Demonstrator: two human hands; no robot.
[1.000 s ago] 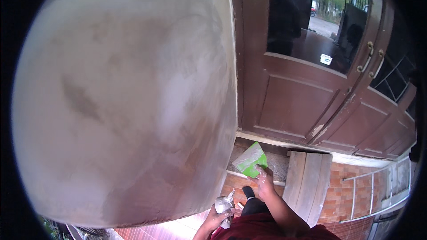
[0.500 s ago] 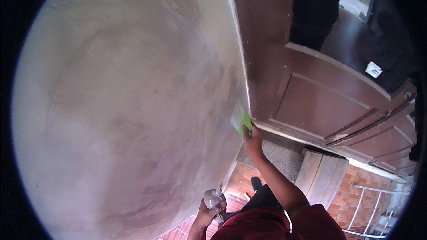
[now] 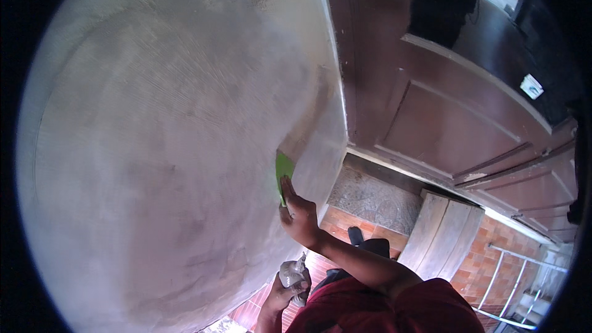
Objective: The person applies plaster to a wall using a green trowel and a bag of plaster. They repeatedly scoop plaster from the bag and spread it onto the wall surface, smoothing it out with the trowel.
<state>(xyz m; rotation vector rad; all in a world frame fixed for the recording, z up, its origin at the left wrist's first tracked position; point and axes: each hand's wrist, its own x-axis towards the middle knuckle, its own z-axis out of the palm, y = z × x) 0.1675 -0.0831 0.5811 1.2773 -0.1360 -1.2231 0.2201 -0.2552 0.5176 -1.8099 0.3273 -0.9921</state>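
My right hand [image 3: 301,217] grips a green putty spreader [image 3: 284,168], its fingers pressed along the flat blade. The spreader's edge lies against a grey, smeared wall [image 3: 154,148]. From the blade a darker, brownish strip [image 3: 316,108] curves up toward the door frame. Lower down, close to the wall's foot, my left hand [image 3: 279,296] is wrapped round a small clear plastic bag [image 3: 291,274] of grey paste with a twisted top.
A brown panelled door [image 3: 450,114] in a pale-edged frame meets the wall at the right. Below it are a stone-patterned step [image 3: 373,200], a wooden plank bench [image 3: 441,234] and orange floor tiles [image 3: 487,250]. White metal rails [image 3: 521,277] stand at the far right.
My right hand has swept the spreader left across the wall, away from the door frame, and a darker strip now shows behind it. My left hand still holds the bag, nearly unmoved.
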